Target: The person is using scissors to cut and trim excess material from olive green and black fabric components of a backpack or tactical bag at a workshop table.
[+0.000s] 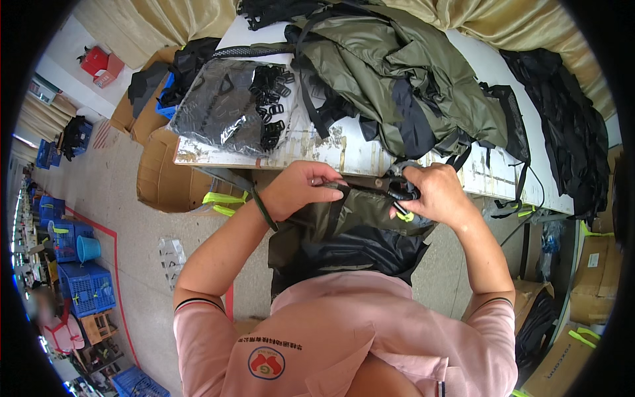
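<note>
Olive and black fabric (344,255), which looks like part of a bag, hangs over my lap just below the table edge. My left hand (303,190) is closed, pinching the top edge of this fabric at a dark strap between thumb and fingers. Opposite it, my right hand (433,193) is closed around a black looped piece (401,190); its exact kind I cannot make out. A bright yellow-green bit (405,215) shows under the right fingers. Between the hands the dark fabric edge runs across.
A white worktable (264,159) carries a clear plastic bag (218,106), black buckles (270,109) and a heap of olive bags (403,73). Black straps and fabric (562,126) lie at the right. Cardboard boxes (165,172) flank the table. Blue crates (83,288) stand far left, near another person.
</note>
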Motion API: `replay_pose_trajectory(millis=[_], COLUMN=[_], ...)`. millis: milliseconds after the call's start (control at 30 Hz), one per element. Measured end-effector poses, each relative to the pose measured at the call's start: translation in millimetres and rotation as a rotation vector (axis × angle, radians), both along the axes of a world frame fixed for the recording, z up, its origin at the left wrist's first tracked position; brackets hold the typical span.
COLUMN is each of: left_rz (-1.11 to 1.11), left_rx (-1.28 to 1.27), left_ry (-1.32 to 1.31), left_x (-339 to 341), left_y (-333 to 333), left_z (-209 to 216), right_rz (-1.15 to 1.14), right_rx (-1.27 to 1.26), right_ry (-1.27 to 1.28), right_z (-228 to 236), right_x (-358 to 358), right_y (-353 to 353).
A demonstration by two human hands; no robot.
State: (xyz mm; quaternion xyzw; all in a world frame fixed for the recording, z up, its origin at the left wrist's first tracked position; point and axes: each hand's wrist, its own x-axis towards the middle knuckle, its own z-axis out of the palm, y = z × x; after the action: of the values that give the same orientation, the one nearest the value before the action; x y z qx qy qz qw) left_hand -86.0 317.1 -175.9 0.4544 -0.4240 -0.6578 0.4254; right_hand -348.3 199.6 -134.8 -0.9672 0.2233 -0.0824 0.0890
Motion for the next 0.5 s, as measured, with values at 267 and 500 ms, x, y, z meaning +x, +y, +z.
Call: replay_pose_trajectory(millis=[267, 500], left_rz=[0.214, 0.542], left_rx=[-0.074, -0.958], left_ry=[-0.131, -1.304], left_x=[43, 24], left_y=[-18, -19], left_z=[6, -4], right_rz=[-0.332, -0.469], right_rx=[0.582, 0.610], right_ry=[-0.074, -0.084], right_z=[-30, -126], right_x=[-34, -75], right_y=[28, 69])
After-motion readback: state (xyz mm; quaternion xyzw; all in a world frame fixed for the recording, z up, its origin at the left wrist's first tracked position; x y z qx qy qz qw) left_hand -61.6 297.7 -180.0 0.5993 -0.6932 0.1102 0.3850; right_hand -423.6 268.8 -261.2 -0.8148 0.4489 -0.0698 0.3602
